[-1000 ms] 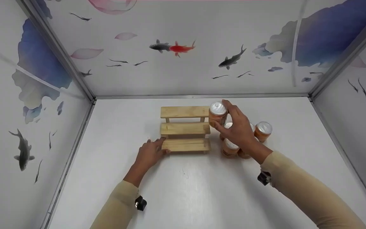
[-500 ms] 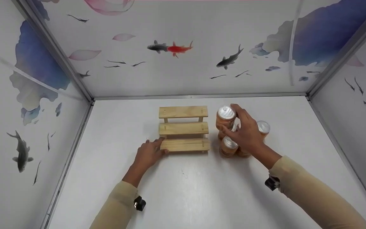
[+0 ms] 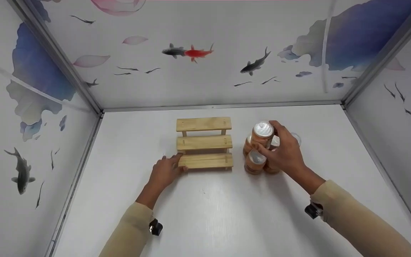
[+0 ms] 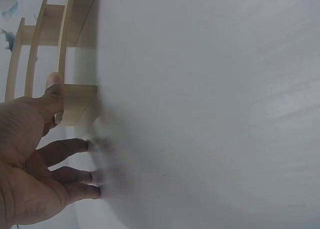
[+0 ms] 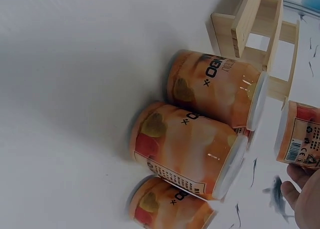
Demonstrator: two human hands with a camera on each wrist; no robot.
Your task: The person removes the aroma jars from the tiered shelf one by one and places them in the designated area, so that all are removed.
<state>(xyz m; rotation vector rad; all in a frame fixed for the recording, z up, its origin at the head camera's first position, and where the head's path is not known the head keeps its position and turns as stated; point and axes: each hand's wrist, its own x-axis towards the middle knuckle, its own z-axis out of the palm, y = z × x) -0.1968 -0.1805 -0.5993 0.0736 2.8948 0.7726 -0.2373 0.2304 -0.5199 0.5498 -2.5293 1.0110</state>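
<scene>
A three-step wooden display stand (image 3: 204, 142) stands at the middle of the white table. My left hand (image 3: 164, 171) grips the left end of its lowest step. In the left wrist view, the thumb (image 4: 54, 84) lies against that step and the other fingers reach toward the tabletop. My right hand (image 3: 287, 150) holds an orange-labelled can (image 3: 262, 134) with a silver lid, thumb and fingers around its side. The right wrist view shows this held can (image 5: 301, 136) raised beside the others. Beneath it is a close cluster of similar cans (image 3: 255, 162), partly hidden by the hand.
White panels printed with fish and petals enclose the table at the back (image 3: 212, 78), left and right. A metal strip (image 3: 212, 106) runs along the table's back edge. The cans stand a short way right of the wooden stand.
My right hand has carried the can rightward and slightly nearer, from beside the stand's top step to over the other cans. The left hand keeps its hold on the stand.
</scene>
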